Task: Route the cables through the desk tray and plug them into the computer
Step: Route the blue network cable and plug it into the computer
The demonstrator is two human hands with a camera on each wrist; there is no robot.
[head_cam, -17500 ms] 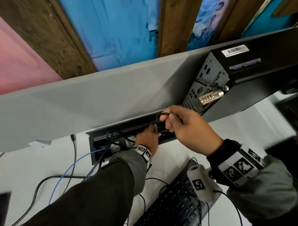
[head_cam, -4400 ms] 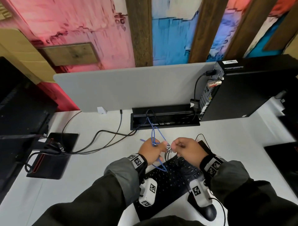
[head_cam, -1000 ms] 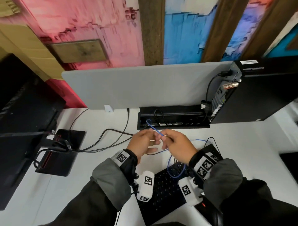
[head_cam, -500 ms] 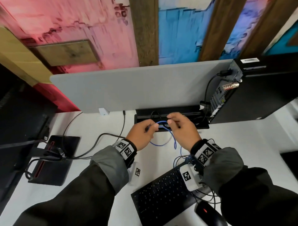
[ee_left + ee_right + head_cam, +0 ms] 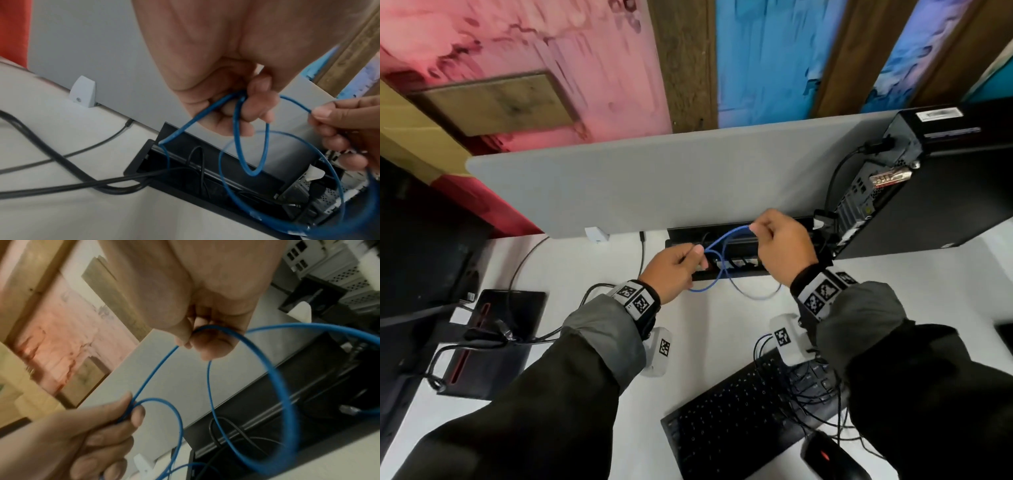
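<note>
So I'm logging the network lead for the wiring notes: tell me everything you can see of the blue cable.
The blue cable is thin, round and flexible, looking plastic-jacketed. It hangs in several loose loops over the black desk tray, with one run dropping into the tray's left end. The left hand grips it and the right hand pinches it higher up, a short span rising between them. One loop lies on the white desk. A clear plug end lies near the tray.

blue cable [image 5: 726, 236]: thin, looped, held above the tray
desk tray [image 5: 736, 274]: black recessed slot, open
computer [image 5: 928, 185]: black tower, upright, beside the tray
</note>
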